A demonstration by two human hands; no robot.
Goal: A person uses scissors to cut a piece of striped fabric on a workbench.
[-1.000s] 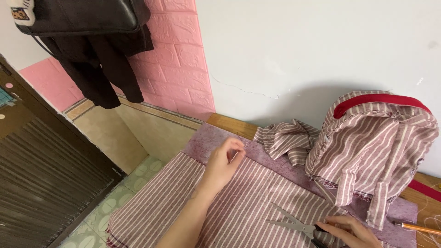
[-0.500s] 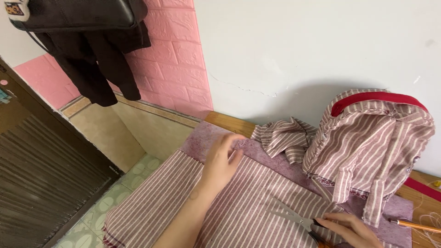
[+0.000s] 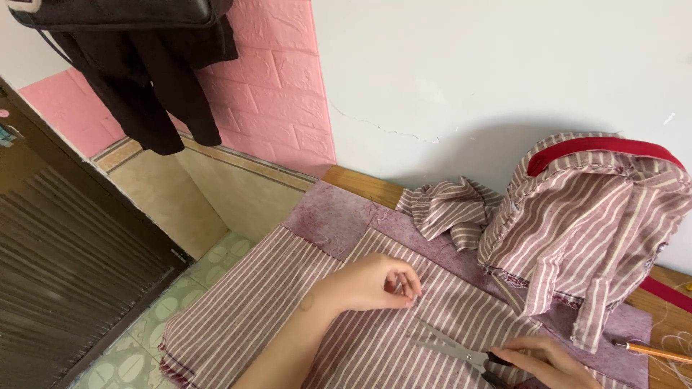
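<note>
A striped maroon-and-white cloth point(image 3: 281, 302) lies spread flat over a purple mat on a wooden table point(image 3: 360, 185). My left hand point(image 3: 371, 282) rests on the middle of the cloth with its fingers curled together, pinching at the fabric. My right hand point(image 3: 551, 362) sits at the bottom right edge, gripping the dark handles of a pair of scissors point(image 3: 454, 349). The steel blades lie on the cloth and point left toward my left hand.
A heap of the same striped fabric with a red band point(image 3: 591, 209) is piled at the right against the white wall. A smaller crumpled piece point(image 3: 450, 209) lies beside it. An orange pencil point(image 3: 652, 351) lies at far right. Dark clothes point(image 3: 144, 65) hang top left above a tiled floor.
My left hand has drawn back toward me along the cloth and curled its fingers. The scissors and right hand stay at the lower right. The view shifted slightly.
</note>
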